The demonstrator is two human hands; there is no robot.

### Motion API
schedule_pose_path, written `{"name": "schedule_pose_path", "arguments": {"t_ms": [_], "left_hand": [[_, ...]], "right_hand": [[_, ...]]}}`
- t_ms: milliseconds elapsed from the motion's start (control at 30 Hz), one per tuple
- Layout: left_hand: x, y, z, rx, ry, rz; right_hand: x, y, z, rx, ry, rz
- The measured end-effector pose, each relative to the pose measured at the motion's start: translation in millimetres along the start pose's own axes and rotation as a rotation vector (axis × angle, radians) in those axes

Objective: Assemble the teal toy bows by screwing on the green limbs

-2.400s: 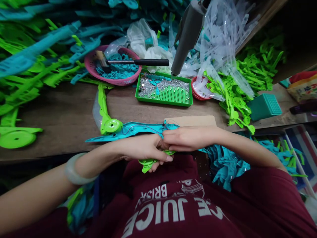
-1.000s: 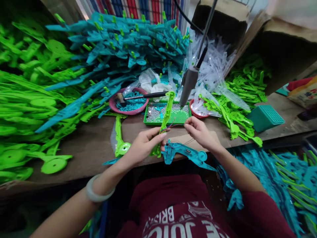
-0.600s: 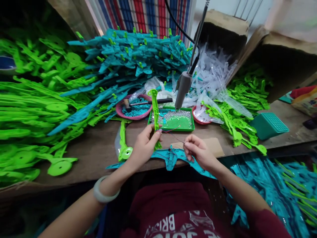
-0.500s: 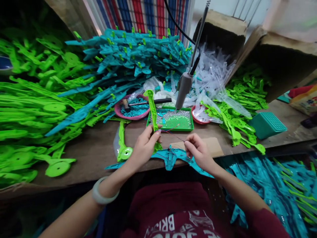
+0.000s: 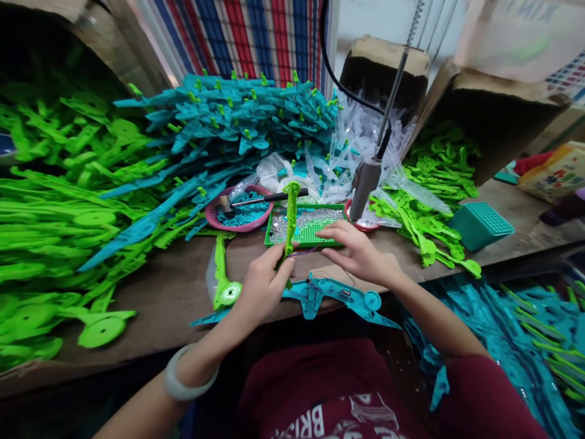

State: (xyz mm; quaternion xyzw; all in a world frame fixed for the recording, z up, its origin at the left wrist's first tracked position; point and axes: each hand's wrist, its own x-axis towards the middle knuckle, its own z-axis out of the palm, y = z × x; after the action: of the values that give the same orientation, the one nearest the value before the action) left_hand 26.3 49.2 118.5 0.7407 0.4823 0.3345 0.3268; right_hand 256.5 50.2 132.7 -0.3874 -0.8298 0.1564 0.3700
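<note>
Above the front part of the brown workbench (image 5: 159, 311), pinched between thumb and fingers of the left hand (image 5: 262, 280): a long bright-green plastic arm piece (image 5: 291, 213), almost upright, with a rounded top end. From this grip toward the right, thin red and blue wires (image 5: 307, 251). Near these wires, with fingers stretched out and thumb apart, the right hand (image 5: 359, 251), in a spread position; contact with a wire impossible to tell. Below and to the right of the left grip, lying along the bench edge, a teal plastic housing (image 5: 311, 297) with its inner side up. Just beyond both hands, a green perforated tray (image 5: 311, 232) with many small silvery metal pieces. Left of this tray, a pink basket (image 5: 211, 214) of small teal parts, with a hammer (image 5: 276, 197) laid across. Beyond the right hand, hanging with its tip downward, a grey power screwdriver (image 5: 365, 189), close to a small red basket (image 5: 368, 228). To the left of the left grip, resting on the bench, a second bright-green piece with a disc (image 5: 227, 294). Farther left, a large heap of bright-green parts (image 5: 55, 225); well beyond the grip, a heap of teal parts (image 5: 247, 116).
</note>
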Motion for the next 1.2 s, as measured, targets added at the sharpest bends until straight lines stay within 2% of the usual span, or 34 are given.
{"name": "schedule_pose_path", "arguments": {"t_ms": [133, 233, 333, 400, 467, 533, 633, 700, 800, 900, 1000, 1133, 1200], "left_hand": [[-1.1, -0.8, -3.0, 0.040, 0.014, 0.010], [-1.1, -0.9, -2.0, 0.128, 0.090, 0.104], [-0.5, 3.7, 0.6, 0.143, 0.062, 0.133], [0.5, 8.8, 1.4, 0.127, 0.038, 0.123], [2.0, 13.9, 0.4, 0.083, 0.012, 0.088], [4.0, 17.9, -1.8, 0.006, -0.066, 0.016], [6.9, 20.7, -4.8, -0.145, -0.294, -0.089], [7.4, 20.6, -4.6, -0.241, -0.455, -0.121], [5.2, 19.7, -1.6, -0.382, -0.589, -0.126], [0.5, 20.3, 2.3, -0.505, -0.606, -0.134], [-4.7, 22.4, 6.6, -0.591, -0.561, -0.172], [-10.4, 24.7, 13.0, -0.684, -0.448, -0.216], [-12.4, 25.2, 15.3, -0.685, -0.433, -0.216]], "right_hand": [[6.3, -3.6, -3.1, 0.041, -0.073, -0.025], [11.9, -12.2, -6.1, 0.154, 0.009, 0.008], [19.0, -15.8, -1.4, 0.363, 0.076, 0.194], [22.1, -15.2, 5.4, 0.569, 0.038, 0.376], [22.9, -14.7, 11.5, 0.668, 0.019, 0.477], [22.0, -15.5, 14.3, 0.534, 0.106, 0.403], [20.3, -17.5, 11.8, 0.143, 0.246, 0.064], [20.0, -17.5, 8.3, 0.009, 0.235, -0.129], [19.4, -16.0, 5.5, -0.005, 0.206, -0.199], [16.3, -17.0, 7.6, -0.012, 0.274, -0.100], [11.0, -21.3, 12.8, -0.039, 0.370, -0.023], [5.3, -26.0, 18.9, -0.028, 0.468, -0.029], [3.7, -26.7, 20.4, -0.013, 0.484, -0.028]]}}
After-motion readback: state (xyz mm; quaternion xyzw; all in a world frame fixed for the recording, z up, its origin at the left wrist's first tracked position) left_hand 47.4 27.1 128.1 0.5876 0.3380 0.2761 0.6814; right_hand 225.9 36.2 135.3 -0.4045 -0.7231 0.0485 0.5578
